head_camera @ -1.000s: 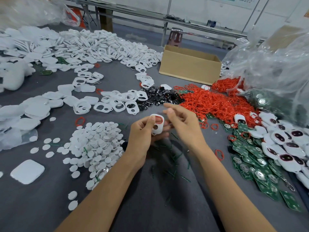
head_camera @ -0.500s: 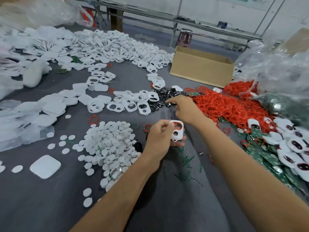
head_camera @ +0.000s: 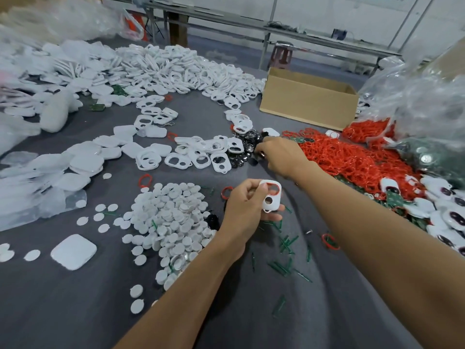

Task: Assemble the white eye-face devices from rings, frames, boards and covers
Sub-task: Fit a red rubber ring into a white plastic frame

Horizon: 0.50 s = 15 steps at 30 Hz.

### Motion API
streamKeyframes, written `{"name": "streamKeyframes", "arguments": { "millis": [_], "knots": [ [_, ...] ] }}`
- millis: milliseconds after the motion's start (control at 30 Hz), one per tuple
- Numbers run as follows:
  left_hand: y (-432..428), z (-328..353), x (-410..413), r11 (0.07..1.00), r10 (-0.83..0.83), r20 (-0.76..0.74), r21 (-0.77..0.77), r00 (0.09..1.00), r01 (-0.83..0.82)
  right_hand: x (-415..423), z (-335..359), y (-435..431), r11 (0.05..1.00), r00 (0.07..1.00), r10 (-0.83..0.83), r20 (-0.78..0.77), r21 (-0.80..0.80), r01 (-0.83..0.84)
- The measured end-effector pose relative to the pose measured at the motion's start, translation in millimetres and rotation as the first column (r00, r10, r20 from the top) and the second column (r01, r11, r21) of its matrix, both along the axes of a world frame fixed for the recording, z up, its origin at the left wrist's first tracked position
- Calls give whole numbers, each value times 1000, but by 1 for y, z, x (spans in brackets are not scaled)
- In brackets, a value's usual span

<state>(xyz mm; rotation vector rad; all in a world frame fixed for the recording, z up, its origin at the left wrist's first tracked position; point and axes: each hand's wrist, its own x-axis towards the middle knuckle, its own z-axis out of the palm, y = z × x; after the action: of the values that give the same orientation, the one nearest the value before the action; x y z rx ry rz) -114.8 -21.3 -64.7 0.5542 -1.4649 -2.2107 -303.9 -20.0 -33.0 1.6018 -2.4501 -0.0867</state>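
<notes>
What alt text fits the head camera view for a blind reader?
A left hand holds a white frame with a red ring in its upper opening while the right hand reaches into a pile of dark shiny pieces. Heaps of white discs, loose frames and red rings lie on a grey table.

My grey cloth table (head_camera: 75,311) carries a heap of white round discs (head_camera: 171,217) near its middle, with white frames (head_camera: 196,154) and shiny black round pieces (head_camera: 242,147) just beyond them. White covers (head_camera: 85,159) lie toward the left edge, red rings (head_camera: 352,159) and green boards (head_camera: 392,199) toward the right edge, and a cardboard box (head_camera: 309,102) toward the far right corner
</notes>
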Motion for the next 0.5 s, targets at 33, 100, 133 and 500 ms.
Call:
{"name": "streamKeyframes", "arguments": {
  "millis": [33,100,133,500],
  "knots": [
    [0,0,0,1000,-2,-2,-1,1000,2,-1,1,0,1000,999,16,-33,14,-16],
    [0,0,0,1000,-4,-1,-5,1000,4,-5,2,-1,998,996,52,-70,43,-49],
    [-1,0,0,1000,-4,-1,-4,1000,4,-7,4,-2,996,994,68,-83,61,-63],
    [-3,-1,-4,978,201,-19,61,979,-200,45,-12,43,730,690,186,699,-569,380]
  ]
}}
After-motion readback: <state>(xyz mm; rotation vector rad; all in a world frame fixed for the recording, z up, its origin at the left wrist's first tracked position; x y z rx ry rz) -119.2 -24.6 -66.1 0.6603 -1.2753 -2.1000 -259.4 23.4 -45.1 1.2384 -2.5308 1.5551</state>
